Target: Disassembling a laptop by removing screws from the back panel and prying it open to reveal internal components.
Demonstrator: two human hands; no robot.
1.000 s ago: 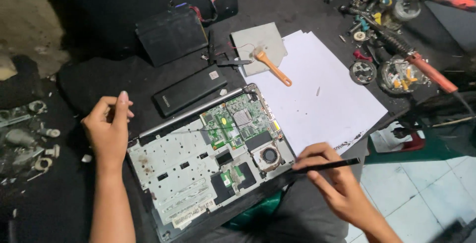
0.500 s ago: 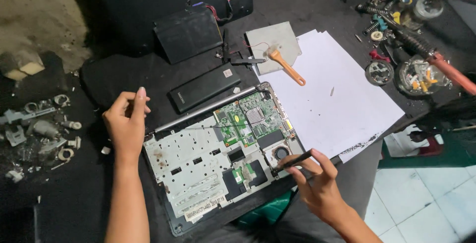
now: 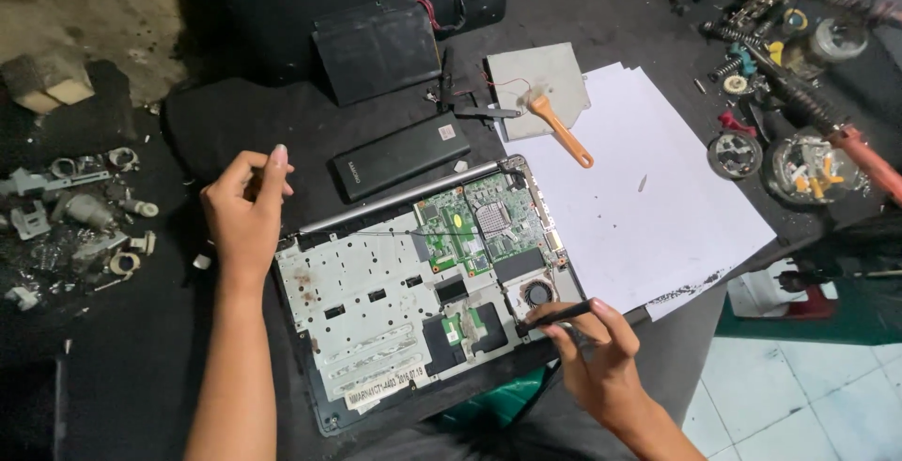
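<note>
At the centre of the dark work surface (image 3: 113, 348) lies an opened laptop chassis (image 3: 376, 311), its cover off, so that the green circuit board (image 3: 474, 226) and the round cooling fan (image 3: 537, 292) are exposed. The left hand (image 3: 246, 221) rests at the chassis's ten o'clock corner, fingers loosely curled and grasping nothing; in my judgement it steadies the unit against sliding. The right hand (image 3: 597, 358), at the chassis's four o'clock edge, pinches a slim black tool (image 3: 554, 315) between thumb and fingers, tip directed at the area just below the fan; whether the tip touches the board cannot be told.

At twelve o'clock from the chassis lies a long black battery pack (image 3: 399, 156), and beyond it a flat black panel with trailing wires (image 3: 376, 46). White paper sheets (image 3: 648, 217) lie at two o'clock, probably as a clean laying-off area; a grey plate (image 3: 550, 80) with an orange-handled tool (image 3: 562, 132) overlaps their upper edge. Loose grey parts (image 3: 75, 217) are heaped at nine o'clock, well apart.
</note>
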